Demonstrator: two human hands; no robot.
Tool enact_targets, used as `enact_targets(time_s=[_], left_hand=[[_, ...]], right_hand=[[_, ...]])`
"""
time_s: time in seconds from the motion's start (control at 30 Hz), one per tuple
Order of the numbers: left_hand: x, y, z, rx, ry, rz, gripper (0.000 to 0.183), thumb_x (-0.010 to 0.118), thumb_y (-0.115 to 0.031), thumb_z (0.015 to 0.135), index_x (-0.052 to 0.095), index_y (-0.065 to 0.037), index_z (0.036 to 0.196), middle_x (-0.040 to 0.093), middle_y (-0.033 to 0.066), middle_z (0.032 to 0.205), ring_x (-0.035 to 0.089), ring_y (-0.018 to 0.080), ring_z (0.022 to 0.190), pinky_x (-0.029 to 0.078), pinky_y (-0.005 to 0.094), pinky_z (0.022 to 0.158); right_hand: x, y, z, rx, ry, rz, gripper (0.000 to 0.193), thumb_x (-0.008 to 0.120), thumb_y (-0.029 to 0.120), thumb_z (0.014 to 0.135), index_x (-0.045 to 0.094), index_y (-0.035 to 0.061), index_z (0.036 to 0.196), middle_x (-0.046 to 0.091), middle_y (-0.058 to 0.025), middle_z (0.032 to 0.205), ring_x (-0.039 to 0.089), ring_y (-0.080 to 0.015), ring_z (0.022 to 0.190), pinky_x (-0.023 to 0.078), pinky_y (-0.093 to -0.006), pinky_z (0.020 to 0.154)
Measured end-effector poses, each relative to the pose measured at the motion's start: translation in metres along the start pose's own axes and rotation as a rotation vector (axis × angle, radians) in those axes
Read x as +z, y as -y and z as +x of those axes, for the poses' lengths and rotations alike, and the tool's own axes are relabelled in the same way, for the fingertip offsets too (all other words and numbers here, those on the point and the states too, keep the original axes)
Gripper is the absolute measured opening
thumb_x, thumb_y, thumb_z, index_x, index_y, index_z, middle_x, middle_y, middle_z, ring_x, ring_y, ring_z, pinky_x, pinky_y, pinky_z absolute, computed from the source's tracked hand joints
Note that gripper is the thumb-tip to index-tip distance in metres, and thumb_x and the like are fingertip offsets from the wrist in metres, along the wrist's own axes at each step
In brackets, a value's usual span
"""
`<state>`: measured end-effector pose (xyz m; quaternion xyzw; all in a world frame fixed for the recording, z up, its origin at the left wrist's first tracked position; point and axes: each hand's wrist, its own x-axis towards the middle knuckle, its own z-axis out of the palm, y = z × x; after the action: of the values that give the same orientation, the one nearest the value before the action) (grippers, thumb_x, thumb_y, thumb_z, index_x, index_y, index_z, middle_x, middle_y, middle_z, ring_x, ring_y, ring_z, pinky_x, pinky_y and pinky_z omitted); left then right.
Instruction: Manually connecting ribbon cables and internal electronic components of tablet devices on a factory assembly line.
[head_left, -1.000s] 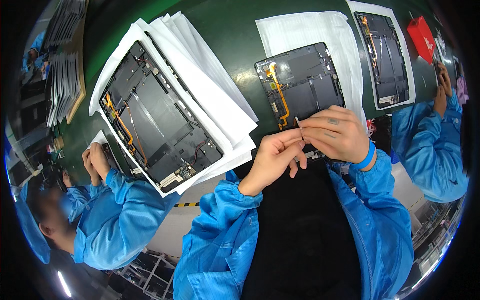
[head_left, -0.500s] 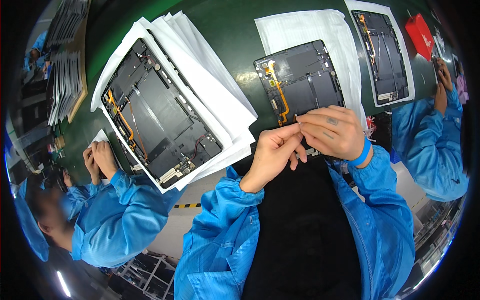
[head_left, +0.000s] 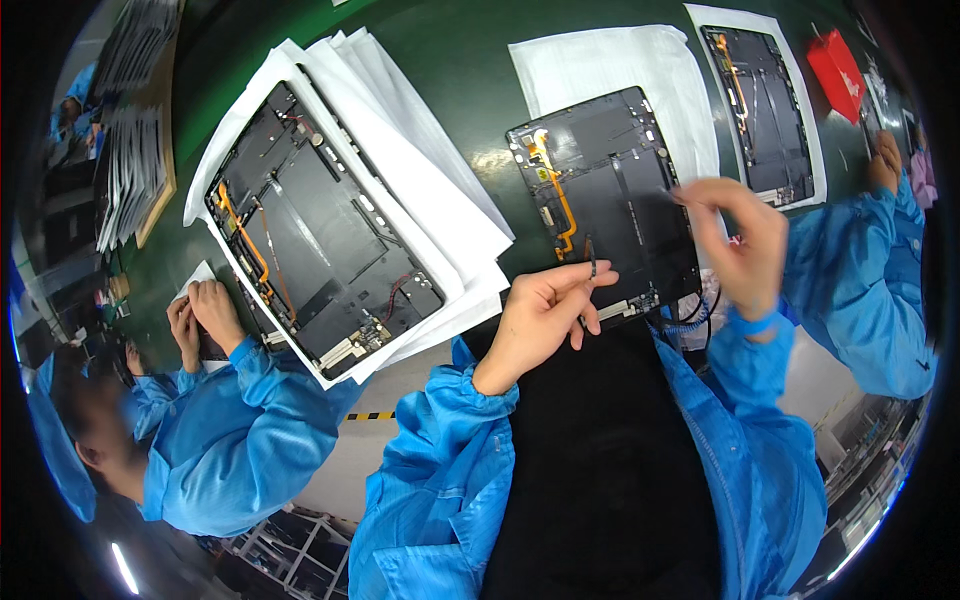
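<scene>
In front of me a black tablet back housing lies open side up, with an orange flex cable along its left side. Over its lower left part, my left hand pinches a small thin dark strip, which looks like a short flex cable. My right hand is above the housing's right edge, its fingers bent and smeared by motion. A tiny pale bit shows at its fingertips, too blurred to name. White foam sheet lies beneath the housing's far end.
Left of me, another tablet housing rests on stacked white foam sheets. A third housing lies at the far right beside a red box. Co-workers in blue sleeves sit close on both sides.
My hands have parted: the right has swung up and to the right, away from the left. The left stays nearly in place, and the dark strip now shows in its fingers.
</scene>
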<state>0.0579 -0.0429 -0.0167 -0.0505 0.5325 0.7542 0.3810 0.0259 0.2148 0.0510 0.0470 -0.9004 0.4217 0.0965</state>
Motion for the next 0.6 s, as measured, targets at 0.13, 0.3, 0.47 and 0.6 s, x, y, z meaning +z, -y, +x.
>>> enact_targets(time_s=[0.13,0.3,0.47,0.6], left_hand=[[0.004,-0.011,-0.012,-0.058,-0.026,0.102,0.033,0.058,-0.003,0.11,0.067,0.009,0.14,0.078,0.0213,0.124,0.072,0.0135,0.073,0.056,0.0241,0.052],[0.007,-0.028,-0.007,-0.079,-0.001,0.199,0.027,0.063,-0.009,0.11,0.071,0.01,0.128,0.08,0.0168,0.107,0.069,0.0118,0.064,0.054,0.0244,0.048],[0.008,-0.05,0.0,-0.123,0.044,0.266,0.019,0.068,-0.01,0.108,0.074,0.008,0.109,0.078,0.0105,0.091,0.064,0.0088,0.061,0.05,0.0255,0.049],[0.009,-0.041,0.005,0.542,-0.132,0.819,0.01,0.082,-0.006,0.094,0.075,0.0,0.097,0.074,0.0099,0.086,0.065,0.018,0.066,0.053,0.0329,0.059]], right_hand=[[-0.095,-0.021,-0.039,0.387,0.283,-0.352,0.009,0.074,-0.006,0.086,0.073,-0.0046,0.095,0.076,-0.017,0.09,0.073,-0.0292,0.073,0.057,-0.0374,0.071],[-0.07,-0.011,-0.047,0.248,0.358,-0.265,0.023,0.073,-0.007,0.081,0.077,-0.0005,0.103,0.076,-0.018,0.093,0.076,-0.0364,0.082,0.06,-0.0414,0.075],[0.026,0.018,-0.013,-0.187,0.339,-0.084,0.028,0.082,0.002,0.081,0.079,0.0052,0.109,0.079,-0.0087,0.112,0.079,-0.0284,0.083,0.063,-0.0364,0.073],[0.048,-0.001,-0.006,-0.267,0.283,0.06,0.019,0.082,0.004,0.082,0.08,0.0048,0.102,0.079,-0.007,0.108,0.078,-0.0261,0.083,0.062,-0.0356,0.071]])
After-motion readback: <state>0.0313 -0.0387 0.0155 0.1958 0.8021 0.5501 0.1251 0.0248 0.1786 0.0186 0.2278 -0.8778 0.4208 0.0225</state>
